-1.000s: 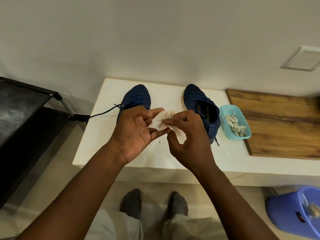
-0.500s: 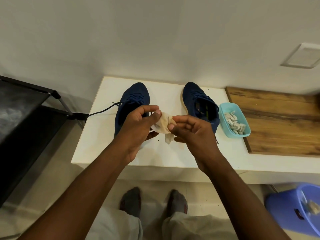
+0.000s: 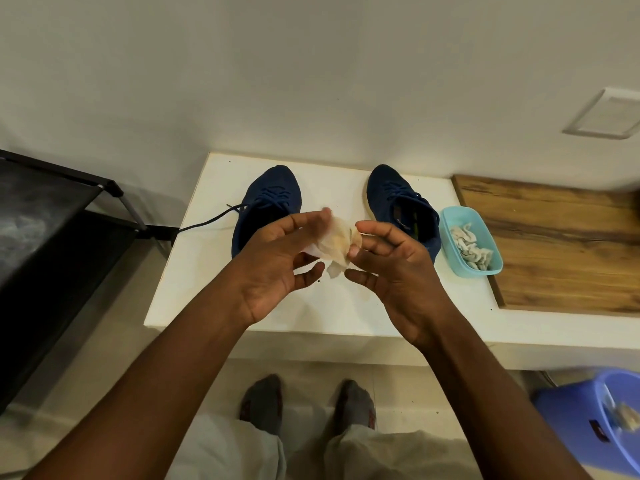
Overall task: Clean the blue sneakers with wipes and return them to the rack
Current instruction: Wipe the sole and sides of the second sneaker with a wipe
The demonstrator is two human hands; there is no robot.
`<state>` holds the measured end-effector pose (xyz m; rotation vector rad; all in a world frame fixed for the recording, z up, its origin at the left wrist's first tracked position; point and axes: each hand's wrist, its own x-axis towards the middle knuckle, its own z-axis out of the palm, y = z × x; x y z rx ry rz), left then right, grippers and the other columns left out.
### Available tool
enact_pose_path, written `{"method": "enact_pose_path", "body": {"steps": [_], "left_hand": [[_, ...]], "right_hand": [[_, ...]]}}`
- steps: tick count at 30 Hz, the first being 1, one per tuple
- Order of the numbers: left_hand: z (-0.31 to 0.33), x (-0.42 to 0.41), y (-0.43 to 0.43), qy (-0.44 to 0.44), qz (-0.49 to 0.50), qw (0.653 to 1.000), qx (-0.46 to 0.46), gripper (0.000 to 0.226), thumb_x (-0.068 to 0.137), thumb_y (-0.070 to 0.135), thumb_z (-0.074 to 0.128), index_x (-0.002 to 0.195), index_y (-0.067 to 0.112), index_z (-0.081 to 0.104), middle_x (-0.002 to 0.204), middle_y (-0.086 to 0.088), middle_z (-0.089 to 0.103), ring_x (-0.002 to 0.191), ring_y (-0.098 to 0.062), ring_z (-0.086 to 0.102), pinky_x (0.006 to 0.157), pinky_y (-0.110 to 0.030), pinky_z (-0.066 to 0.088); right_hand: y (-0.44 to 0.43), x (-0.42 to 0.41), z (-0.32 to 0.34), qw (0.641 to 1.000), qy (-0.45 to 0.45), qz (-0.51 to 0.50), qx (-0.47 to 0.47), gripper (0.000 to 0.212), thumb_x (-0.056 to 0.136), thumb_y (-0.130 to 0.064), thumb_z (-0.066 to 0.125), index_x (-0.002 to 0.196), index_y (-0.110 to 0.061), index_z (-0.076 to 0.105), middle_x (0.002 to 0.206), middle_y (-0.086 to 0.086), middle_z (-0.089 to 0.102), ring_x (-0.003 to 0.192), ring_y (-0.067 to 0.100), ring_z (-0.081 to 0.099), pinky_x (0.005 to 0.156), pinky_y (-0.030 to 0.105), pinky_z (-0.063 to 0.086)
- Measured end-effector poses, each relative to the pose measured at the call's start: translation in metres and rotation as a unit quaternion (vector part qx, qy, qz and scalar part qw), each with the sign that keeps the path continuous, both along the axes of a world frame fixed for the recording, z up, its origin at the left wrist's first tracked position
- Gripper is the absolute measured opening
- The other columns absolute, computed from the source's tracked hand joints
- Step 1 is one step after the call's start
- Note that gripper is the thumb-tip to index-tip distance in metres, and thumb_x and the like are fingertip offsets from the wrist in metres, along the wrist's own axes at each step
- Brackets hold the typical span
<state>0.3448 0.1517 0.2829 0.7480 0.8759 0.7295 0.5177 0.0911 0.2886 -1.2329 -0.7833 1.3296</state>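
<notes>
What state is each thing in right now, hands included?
Wipe, crumpled, stained tan, held up between both hands.
Left hand, fingers nearly straight, touching the wipe.
Right hand, pinching the wipe.
Left shoe, upright on the bench, lace trailing off the edge.
Right shoe, upright on the bench beside the tub.
Tub, open, wipes inside.
Bucket, open, something pale inside.

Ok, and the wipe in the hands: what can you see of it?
The wipe is a thin white sheet, crumpled into a loose wad, stained tan across its middle, one corner hanging down. It is held above the white bench: the right hand pinches its right side, the left hand touches its left edge with its fingers.
</notes>
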Motion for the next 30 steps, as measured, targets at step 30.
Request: {"method": "enact_pose_path", "body": {"steps": [30], "left_hand": [[0.015,-0.013,0.018,0.181,0.087,0.979,0.018,0.037,0.089,0.037,0.074,0.102,0.003,0.066,0.101,-0.006,0.069,0.101,-0.023,0.064,0.08,-0.028,0.05]], "right_hand": [[0.012,-0.007,-0.032,0.99,-0.122,-0.064,-0.011,0.017,0.084,-0.006,0.073,0.097,-0.018,0.074,0.093,-0.003,0.076,0.093,0.018,0.071,0.085,0.044,0.057]]}}
